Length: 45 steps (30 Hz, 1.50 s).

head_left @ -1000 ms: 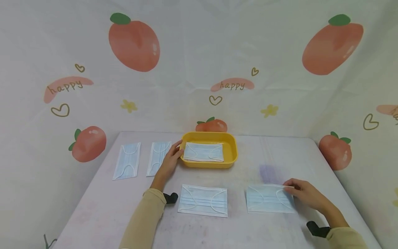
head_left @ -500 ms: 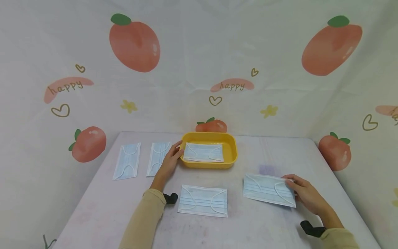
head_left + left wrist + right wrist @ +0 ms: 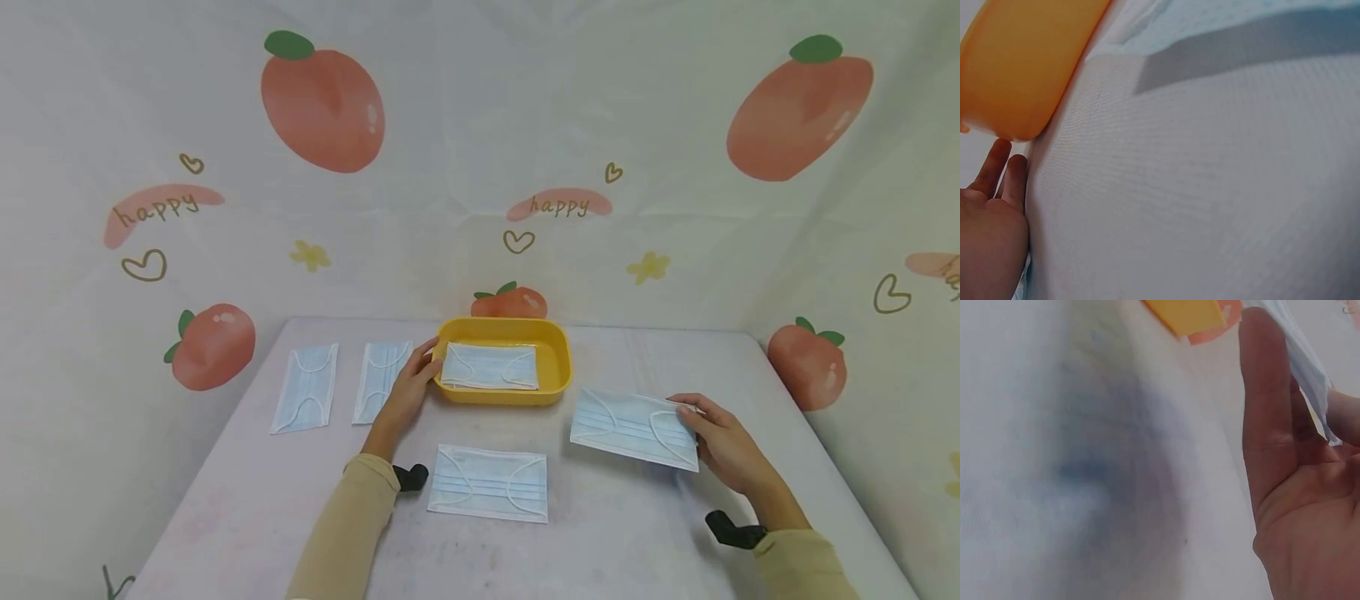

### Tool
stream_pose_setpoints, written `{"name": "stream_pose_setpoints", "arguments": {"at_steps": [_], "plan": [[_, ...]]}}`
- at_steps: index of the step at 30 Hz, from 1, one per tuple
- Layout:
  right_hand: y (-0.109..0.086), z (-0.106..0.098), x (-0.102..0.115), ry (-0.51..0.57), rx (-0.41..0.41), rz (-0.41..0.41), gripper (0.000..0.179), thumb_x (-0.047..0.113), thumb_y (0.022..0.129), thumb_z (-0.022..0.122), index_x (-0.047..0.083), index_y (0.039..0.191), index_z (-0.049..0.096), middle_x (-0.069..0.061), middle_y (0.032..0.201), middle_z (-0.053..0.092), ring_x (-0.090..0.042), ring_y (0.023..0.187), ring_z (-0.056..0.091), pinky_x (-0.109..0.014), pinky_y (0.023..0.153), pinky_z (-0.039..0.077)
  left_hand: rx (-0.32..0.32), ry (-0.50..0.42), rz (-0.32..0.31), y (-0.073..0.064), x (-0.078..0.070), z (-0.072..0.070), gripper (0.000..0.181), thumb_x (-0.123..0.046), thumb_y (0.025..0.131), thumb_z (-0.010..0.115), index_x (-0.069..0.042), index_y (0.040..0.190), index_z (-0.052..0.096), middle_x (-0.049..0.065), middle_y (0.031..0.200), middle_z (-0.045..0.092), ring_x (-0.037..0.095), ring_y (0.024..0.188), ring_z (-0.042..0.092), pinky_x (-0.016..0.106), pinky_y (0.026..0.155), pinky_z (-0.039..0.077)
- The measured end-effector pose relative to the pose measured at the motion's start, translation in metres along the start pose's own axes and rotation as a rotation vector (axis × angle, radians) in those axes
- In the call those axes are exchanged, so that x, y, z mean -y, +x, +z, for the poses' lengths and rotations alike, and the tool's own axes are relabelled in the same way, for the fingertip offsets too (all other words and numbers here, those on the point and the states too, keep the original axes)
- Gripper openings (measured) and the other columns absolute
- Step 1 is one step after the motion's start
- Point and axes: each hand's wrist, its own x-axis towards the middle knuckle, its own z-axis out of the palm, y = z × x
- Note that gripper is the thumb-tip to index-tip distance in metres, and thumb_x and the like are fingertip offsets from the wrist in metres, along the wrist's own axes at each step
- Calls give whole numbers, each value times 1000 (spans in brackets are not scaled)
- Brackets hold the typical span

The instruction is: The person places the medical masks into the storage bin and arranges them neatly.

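My right hand (image 3: pixel 729 446) pinches a light-blue face mask (image 3: pixel 633 427) by its right end, thumb on the near face. The mask is raised over the table and tilted, with its ear loops showing. In the right wrist view its white edge (image 3: pixel 1310 369) lies between thumb and fingers. Against the left end of a yellow tray (image 3: pixel 555 398) rests my left hand (image 3: pixel 407 392). The left wrist view shows its extended fingers (image 3: pixel 1016 178) touching the tray's outer wall (image 3: pixel 1029 69). Inside the tray lie stacked masks (image 3: pixel 490 367).
Another mask (image 3: pixel 487 483) lies flat in front of the tray. To the left are two more lying lengthwise, an outer mask (image 3: pixel 305 388) and an inner mask (image 3: pixel 378 375) partly covered by my left hand. A printed cloth (image 3: pixel 450 125) hangs behind the table.
My right hand has lifted the mask off the table and carried it up and leftward, closer to the tray. The left hand stays at the tray's end.
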Motion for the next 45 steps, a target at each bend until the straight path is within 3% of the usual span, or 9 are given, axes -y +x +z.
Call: {"name": "stream_pose_setpoints", "arguments": {"at_steps": [5,11,18,25,45], "plan": [[4,4,10,71,-9,-25,37,46,106,48,29,139,51,10,123,50,-7,101,60,-22,84,59,5,-15,1,1,1,0,47,-41,106,51,-42,152,41,8,159,41,30,149,38,51,126,30],[10,10,21,126,-9,-75,41,43,107,49,24,142,50,10,124,51,-6,101,61,-20,84,59,0,-11,3,1,0,0,47,-41,106,51,-41,152,41,8,158,42,30,148,39,50,126,31],[17,17,33,158,-9,-73,48,43,107,49,20,148,44,7,128,48,-6,103,61,-19,85,58,-5,-8,-1,2,1,1,47,-41,106,51,-43,151,41,8,158,42,30,150,37,51,126,30],[24,26,46,204,-5,-76,42,41,106,50,24,145,48,7,129,50,-8,102,63,-21,86,59,-8,-22,-12,3,2,1,46,-41,105,52,-44,151,42,7,158,42,29,151,36,51,127,29],[59,63,75,240,70,-101,43,30,109,47,13,148,44,6,120,60,-7,96,67,-21,79,59,-3,-53,-21,4,3,-1,46,-41,105,53,-44,150,42,7,158,42,28,150,37,49,126,30]]}}
